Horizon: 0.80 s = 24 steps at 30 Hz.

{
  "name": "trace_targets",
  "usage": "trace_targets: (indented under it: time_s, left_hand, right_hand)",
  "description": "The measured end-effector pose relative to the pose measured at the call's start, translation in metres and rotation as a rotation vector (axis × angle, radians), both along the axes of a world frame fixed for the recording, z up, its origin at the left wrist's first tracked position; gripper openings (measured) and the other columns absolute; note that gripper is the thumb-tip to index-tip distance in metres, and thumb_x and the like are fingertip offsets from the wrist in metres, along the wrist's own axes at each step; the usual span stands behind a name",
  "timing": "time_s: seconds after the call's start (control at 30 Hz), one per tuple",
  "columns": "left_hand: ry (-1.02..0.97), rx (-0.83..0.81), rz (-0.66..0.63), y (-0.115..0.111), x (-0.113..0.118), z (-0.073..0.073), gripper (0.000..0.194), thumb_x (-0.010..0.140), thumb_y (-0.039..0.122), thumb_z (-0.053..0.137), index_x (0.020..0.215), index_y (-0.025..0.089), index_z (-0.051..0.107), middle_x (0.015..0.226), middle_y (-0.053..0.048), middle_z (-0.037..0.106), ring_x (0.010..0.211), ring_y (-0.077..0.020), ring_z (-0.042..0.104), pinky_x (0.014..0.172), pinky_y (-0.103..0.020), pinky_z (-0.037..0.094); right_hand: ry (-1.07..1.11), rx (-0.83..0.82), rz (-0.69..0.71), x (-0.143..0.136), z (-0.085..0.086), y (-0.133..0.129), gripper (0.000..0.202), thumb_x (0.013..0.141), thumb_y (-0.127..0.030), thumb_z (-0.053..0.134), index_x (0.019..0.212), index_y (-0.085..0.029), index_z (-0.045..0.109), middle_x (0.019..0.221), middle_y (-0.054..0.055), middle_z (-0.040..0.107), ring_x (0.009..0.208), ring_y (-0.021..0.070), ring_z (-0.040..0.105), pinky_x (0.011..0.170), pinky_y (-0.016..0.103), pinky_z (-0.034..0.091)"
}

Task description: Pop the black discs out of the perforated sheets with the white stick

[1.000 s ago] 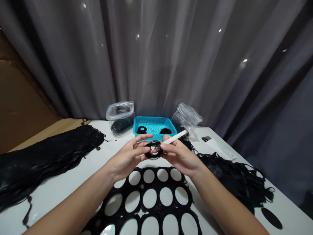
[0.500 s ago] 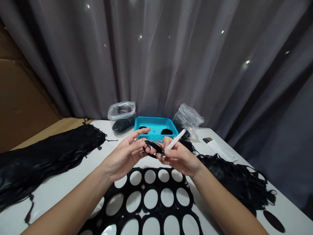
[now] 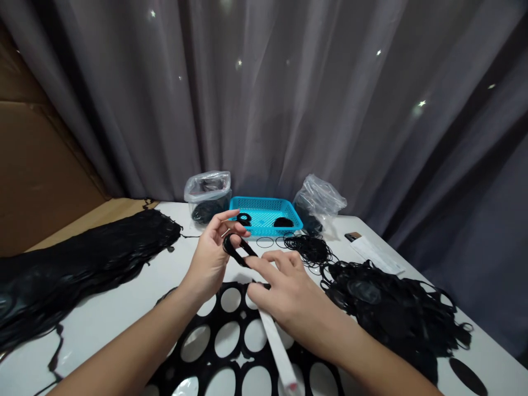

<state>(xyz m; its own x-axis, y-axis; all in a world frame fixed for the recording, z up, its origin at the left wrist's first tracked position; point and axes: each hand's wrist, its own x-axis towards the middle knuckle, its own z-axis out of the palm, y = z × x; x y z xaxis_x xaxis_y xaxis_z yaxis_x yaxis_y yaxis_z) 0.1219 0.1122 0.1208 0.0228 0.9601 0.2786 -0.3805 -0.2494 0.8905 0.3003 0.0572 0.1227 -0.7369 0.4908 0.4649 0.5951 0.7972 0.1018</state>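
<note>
A black rubber-like ring (image 3: 232, 252) is stretched between my hands. My left hand (image 3: 208, 258) has its thumb hooked in the ring, its other fingers curved loosely above. My right hand (image 3: 289, 286) reaches the ring's other end with its index finger. That same hand grips a slim white-handled tool (image 3: 275, 346), which slants down toward me; its dark tip is mostly hidden by the fingers. Below both hands lies a black sheet (image 3: 236, 313) with rows of large round holes.
A blue basket (image 3: 264, 231) with black rings stands between two clear plastic bags, left (image 3: 207, 187) and right (image 3: 322, 195). Thin black loops (image 3: 311, 248) and a tangled black heap (image 3: 396, 308) lie on the right. A long black pile (image 3: 82, 264) covers the left, near a cardboard box (image 3: 45, 159).
The white-handled tool has swung from pointing up and away to slanting down toward me. My right hand has turned over and moved nearer, and the ring is now opened out between my hands.
</note>
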Motion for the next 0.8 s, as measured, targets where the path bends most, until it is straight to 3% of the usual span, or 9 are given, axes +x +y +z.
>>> trace_targets:
  time_s: [0.13, 0.27, 0.37, 0.47, 0.6, 0.67, 0.73, 0.8]
  left_hand:
    - [0.021, 0.012, 0.007, 0.002, -0.004, 0.0, 0.054, 0.067, 0.035, 0.088, 0.113, 0.024, 0.062, 0.091, 0.001, 0.063, 0.09, -0.0174, 0.061, 0.079, -0.027, 0.048]
    - [0.102, 0.127, 0.046, 0.002, -0.009, 0.001, 0.048, 0.07, 0.033, 0.086, 0.113, 0.025, 0.066, 0.091, -0.001, 0.063, 0.092, -0.0185, 0.061, 0.08, -0.027, 0.048]
    - [0.219, 0.164, 0.064, 0.002, -0.012, 0.002, 0.026, 0.079, 0.035, 0.08, 0.1, 0.022, 0.071, 0.089, -0.002, 0.065, 0.09, -0.0181, 0.061, 0.081, -0.027, 0.047]
    - [0.335, 0.092, -0.049, 0.007, -0.014, -0.003, 0.019, 0.082, 0.037, 0.074, 0.082, 0.019, 0.068, 0.081, -0.001, 0.065, 0.078, -0.017, 0.061, 0.076, -0.029, 0.047]
    - [0.456, -0.148, -0.366, 0.019, -0.023, -0.025, 0.022, 0.079, 0.038, 0.075, 0.082, 0.018, 0.065, 0.082, -0.003, 0.069, 0.08, -0.0186, 0.064, 0.074, -0.03, 0.047]
    - [0.427, -0.298, -0.528, 0.026, -0.03, -0.041, 0.031, 0.081, 0.043, 0.075, 0.095, 0.017, 0.068, 0.092, -0.006, 0.07, 0.083, -0.0189, 0.066, 0.076, -0.031, 0.048]
    - [0.369, -0.365, -0.542, 0.033, -0.036, -0.058, 0.046, 0.078, 0.049, 0.078, 0.108, 0.017, 0.065, 0.096, -0.009, 0.07, 0.083, -0.0189, 0.067, 0.078, -0.034, 0.05]
    - [0.357, -0.348, -0.451, 0.039, -0.039, -0.075, 0.051, 0.076, 0.052, 0.079, 0.109, 0.017, 0.063, 0.09, -0.007, 0.07, 0.078, -0.016, 0.066, 0.075, -0.03, 0.049]
  right_hand:
    - [-0.077, 0.023, -0.053, 0.0, -0.008, 0.015, 0.01, 0.094, -0.011, 0.053, 0.091, -0.018, 0.059, 0.149, 0.014, 0.047, 0.106, 0.026, 0.053, 0.087, 0.043, 0.038]
    - [0.0, -0.057, 0.008, 0.0, -0.015, 0.024, 0.021, 0.094, -0.002, 0.044, 0.089, -0.018, 0.057, 0.153, 0.014, 0.043, 0.12, 0.0247, 0.05, 0.095, 0.043, 0.036]
    - [0.205, -0.253, 0.106, 0.001, -0.014, 0.026, 0.022, 0.095, -0.005, 0.044, 0.087, -0.02, 0.056, 0.141, 0.01, 0.055, 0.119, 0.0229, 0.051, 0.095, 0.041, 0.037]
    - [0.62, -0.585, 0.099, 0.005, -0.012, 0.033, 0.013, 0.093, -0.021, 0.058, 0.08, -0.022, 0.057, 0.111, 0.006, 0.066, 0.107, 0.0222, 0.055, 0.092, 0.039, 0.04]
    - [0.994, -1.082, 0.06, 0.013, -0.019, 0.059, 0.024, 0.079, -0.034, 0.076, 0.073, -0.021, 0.057, 0.087, 0.002, 0.065, 0.094, 0.0209, 0.058, 0.086, 0.035, 0.041]
    - [1.061, -1.315, 0.075, 0.015, -0.025, 0.079, 0.031, 0.069, -0.035, 0.083, 0.072, -0.019, 0.057, 0.078, 0.001, 0.065, 0.083, 0.0185, 0.06, 0.078, 0.032, 0.041]
    - [1.099, -1.441, 0.047, 0.017, -0.029, 0.103, 0.036, 0.061, -0.035, 0.087, 0.07, -0.017, 0.057, 0.075, 0.001, 0.067, 0.078, 0.0171, 0.061, 0.073, 0.03, 0.04]
    - [1.084, -1.434, -0.006, 0.018, -0.029, 0.131, 0.035, 0.059, -0.035, 0.087, 0.071, -0.016, 0.06, 0.077, 0.005, 0.071, 0.077, 0.0171, 0.062, 0.07, 0.029, 0.039]
